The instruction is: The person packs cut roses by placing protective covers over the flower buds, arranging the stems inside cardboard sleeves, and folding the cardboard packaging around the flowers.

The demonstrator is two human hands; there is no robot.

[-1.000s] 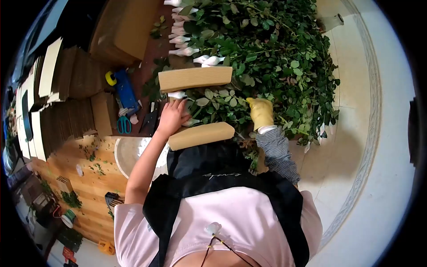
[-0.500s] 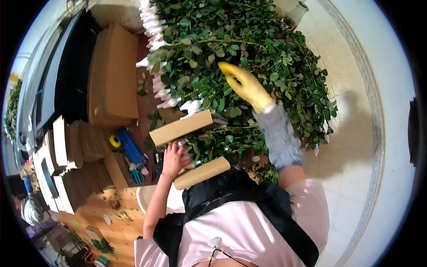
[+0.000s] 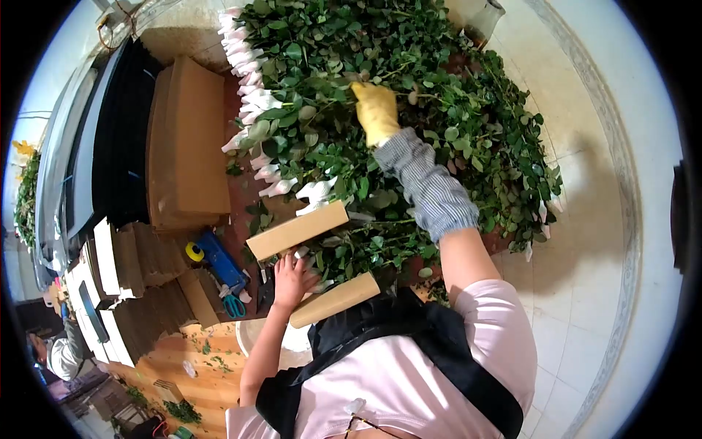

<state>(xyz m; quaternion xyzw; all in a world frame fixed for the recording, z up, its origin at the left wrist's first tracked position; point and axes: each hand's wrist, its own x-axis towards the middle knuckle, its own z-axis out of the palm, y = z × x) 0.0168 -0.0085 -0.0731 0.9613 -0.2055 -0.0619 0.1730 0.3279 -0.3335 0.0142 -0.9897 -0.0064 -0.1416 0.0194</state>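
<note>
My right hand point(image 3: 377, 113), in a yellow glove with a grey knit sleeve, is closed on a leafy rose stem in the upper pile. Leafy rose stems point(image 3: 453, 124) lie crosswise over the table, their heads in white sleeves point(image 3: 254, 102) along the left side. My bare left hand point(image 3: 294, 279) rests between two cardboard flaps point(image 3: 300, 229), its fingers stretched over white-sleeved heads. More leafy stems point(image 3: 365, 245) extend rightward from there. The lower cardboard flap point(image 3: 336, 300) lies just in front of my black apron point(image 3: 365, 322).
At the left stand a tall brown cardboard piece point(image 3: 190, 146) and stacks of folded cardboard point(image 3: 146, 293). A blue tape dispenser point(image 3: 221, 260) and teal-handled scissors point(image 3: 234, 306) lie near my left hand. A glass jar point(image 3: 482, 25) stands at the far right corner. Another person point(image 3: 62, 355) is at lower left.
My right hand has moved left and slightly up over the pile, and its fingers have closed on a stem. My left hand stays between the flaps. The view has shifted slightly.
</note>
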